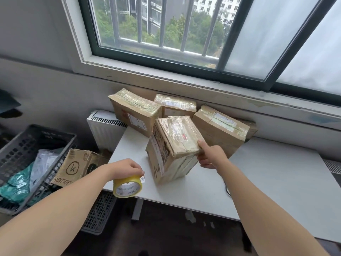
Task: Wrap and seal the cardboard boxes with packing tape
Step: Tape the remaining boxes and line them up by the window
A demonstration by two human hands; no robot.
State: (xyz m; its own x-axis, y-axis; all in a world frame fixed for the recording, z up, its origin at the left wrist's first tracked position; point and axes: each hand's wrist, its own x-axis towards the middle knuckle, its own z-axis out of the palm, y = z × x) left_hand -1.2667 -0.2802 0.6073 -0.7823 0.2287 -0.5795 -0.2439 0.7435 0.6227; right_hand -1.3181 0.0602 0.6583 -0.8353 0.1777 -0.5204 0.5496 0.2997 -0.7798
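Working at a white counter (267,172) below a barred window (166,34), more taped boxes (134,111) just behind the tilted box (177,145), a dark basket (27,145) (plastic bags inside) well left of it. Gripping that box's near right corner with the right hand (212,156), thumb on top; clasping the tape roll (127,187) in the curled fingers of the left hand (123,169), near the box's front left.

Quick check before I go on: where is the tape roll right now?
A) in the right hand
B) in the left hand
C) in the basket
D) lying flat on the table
B: the left hand grips the yellow tape roll, while the right hand holds the corner of the nearest box.
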